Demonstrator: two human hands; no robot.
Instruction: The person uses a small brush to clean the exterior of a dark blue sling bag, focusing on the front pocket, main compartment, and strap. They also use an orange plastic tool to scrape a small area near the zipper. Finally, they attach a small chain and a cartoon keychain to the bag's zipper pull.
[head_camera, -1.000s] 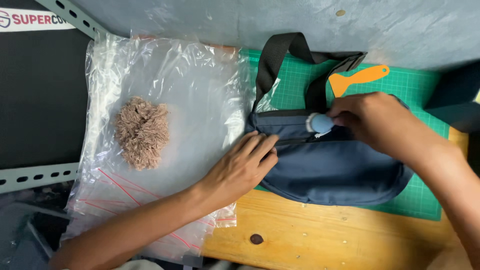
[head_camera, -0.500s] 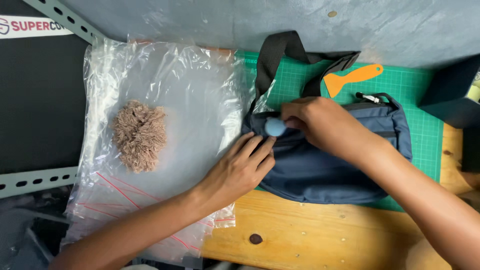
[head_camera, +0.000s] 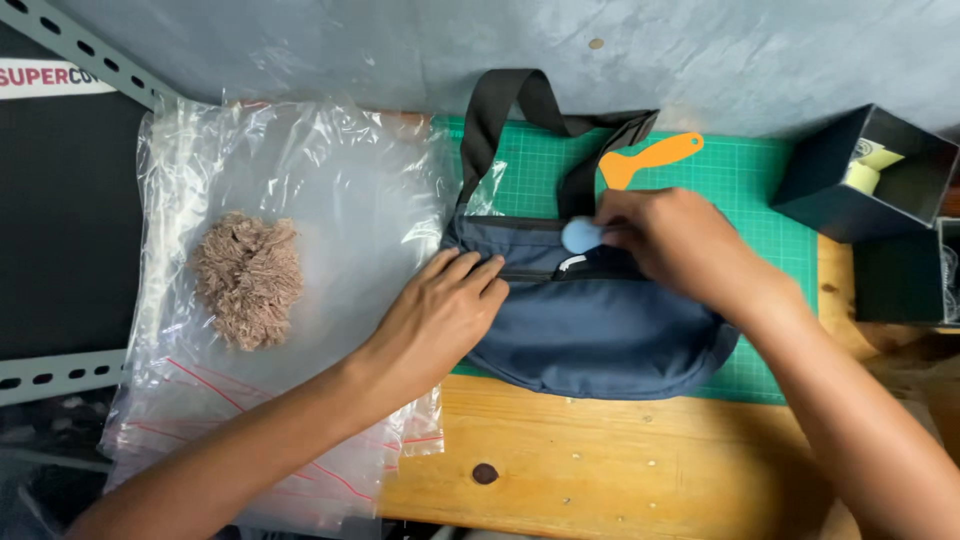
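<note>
On the green cutting mat (head_camera: 760, 190) at the far side of the wooden desk (head_camera: 640, 460) lies a navy waist bag (head_camera: 590, 330), its black strap (head_camera: 500, 120) looped toward the desk's far edge. Left hand (head_camera: 440, 315) lies flat, fingers together and extended, pressing on the bag's left end where it overlaps the mat's edge. Right hand (head_camera: 680, 245) sits over the bag's upper edge, fingers curled and pinching a small pale-blue rounded object (head_camera: 582, 236) at the zipper line; whether the zipper is open beneath it cannot be told. Orange plastic scraper (head_camera: 650, 160) lies on the mat just beyond the right hand. Clear plastic bags (head_camera: 300, 200) cover the desk's left part, with a tan fluffy tuft (head_camera: 248, 278) resting on them. Dark open box (head_camera: 865, 175) stands near the desk's right edge.
</note>
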